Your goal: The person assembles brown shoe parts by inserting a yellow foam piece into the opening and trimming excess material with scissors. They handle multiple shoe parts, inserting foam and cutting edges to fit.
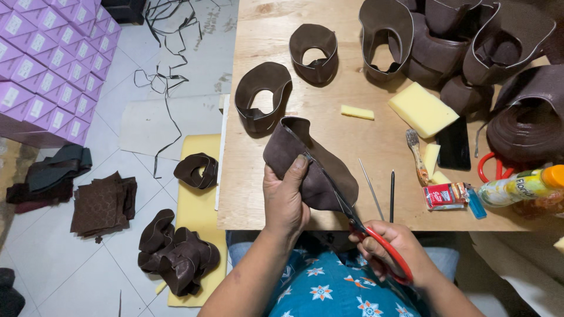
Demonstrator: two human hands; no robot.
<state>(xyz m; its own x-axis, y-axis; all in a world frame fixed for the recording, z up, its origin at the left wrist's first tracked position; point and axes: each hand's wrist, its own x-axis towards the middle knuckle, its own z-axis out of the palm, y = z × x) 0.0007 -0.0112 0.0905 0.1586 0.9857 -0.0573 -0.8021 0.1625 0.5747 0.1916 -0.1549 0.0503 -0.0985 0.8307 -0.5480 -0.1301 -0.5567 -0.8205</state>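
My left hand [286, 196] grips a dark brown leather shoe-upper piece [305, 161], thumb on its top face, above the near edge of the wooden table [352, 135]. My right hand [390, 246] holds red-handled scissors [358, 220]; their blades lie along the right edge of the leather piece. Both hands sit close to my body, over my blue flowered clothing.
Two looped brown uppers [262, 94] [314, 51] stand on the table, more piled at the back right [458, 47]. Yellow sponge [422, 108], brush [416, 154], black phone [453, 144], thin tools [382, 191], bottle [523, 185] lie right. On the floor: purple boxes [47, 58], leather pieces [176, 252].
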